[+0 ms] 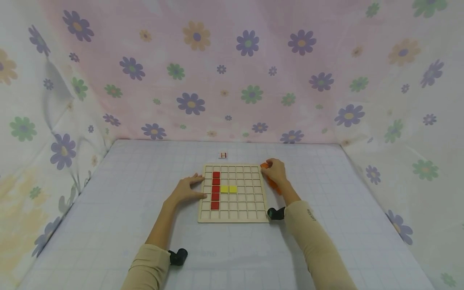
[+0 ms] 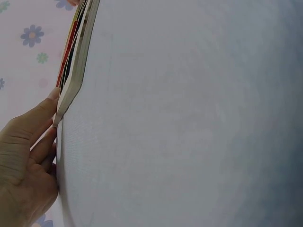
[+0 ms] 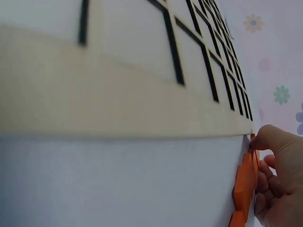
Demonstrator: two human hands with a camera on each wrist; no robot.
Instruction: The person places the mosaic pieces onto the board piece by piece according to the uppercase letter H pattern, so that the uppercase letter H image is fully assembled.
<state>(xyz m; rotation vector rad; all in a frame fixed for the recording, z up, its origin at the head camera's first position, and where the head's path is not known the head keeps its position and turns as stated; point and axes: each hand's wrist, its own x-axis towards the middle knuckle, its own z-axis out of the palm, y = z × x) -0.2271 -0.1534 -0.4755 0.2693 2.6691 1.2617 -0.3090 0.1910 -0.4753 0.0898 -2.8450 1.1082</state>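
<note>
Between the right hand's thumb and fingers an orange piece is pinched, other orange pieces lying by it on the bench. Just left of that hand lies the grid board, holding two yellow tiles, then a red column; at its far edge the left hand touches, fingers extended. Picking up seems in hand; next calls for lifting clear and lowering squarely onto the board.

A: Site type?
B: Booth-like, curtained: flowered cloth on three sides, creased at left, enclosing a pale-topped table.
A: Home or lab?
B: Can't tell; cloth hides anything beyond.
</note>
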